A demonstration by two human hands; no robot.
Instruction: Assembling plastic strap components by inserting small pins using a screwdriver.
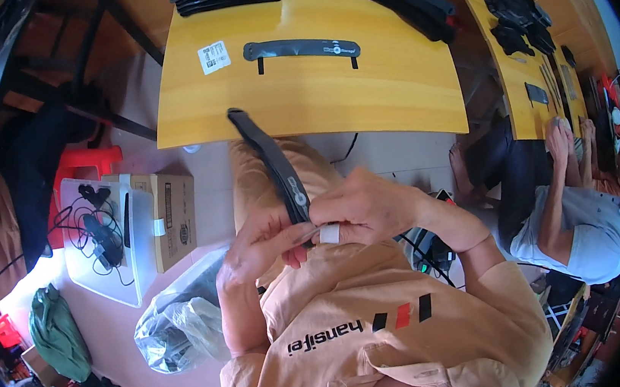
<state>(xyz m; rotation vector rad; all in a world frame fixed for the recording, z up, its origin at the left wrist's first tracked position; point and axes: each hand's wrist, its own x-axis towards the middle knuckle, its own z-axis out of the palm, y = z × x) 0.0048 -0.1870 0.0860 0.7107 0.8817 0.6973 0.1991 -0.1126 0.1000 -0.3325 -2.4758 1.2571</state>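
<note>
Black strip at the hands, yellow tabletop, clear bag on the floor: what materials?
Black strip: maybe fabric or soft synthetic, low sheen; weave too small to see. Yellow tabletop: wood or wood-look laminate, fairly glossy, showing pale reflections. Clear bag: likely thin plastic film, see-through with crinkled glints.

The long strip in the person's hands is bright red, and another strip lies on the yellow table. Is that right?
Not quite: the head view shows the long strip is black, not red. Another strip does lie on the yellow table.
</note>
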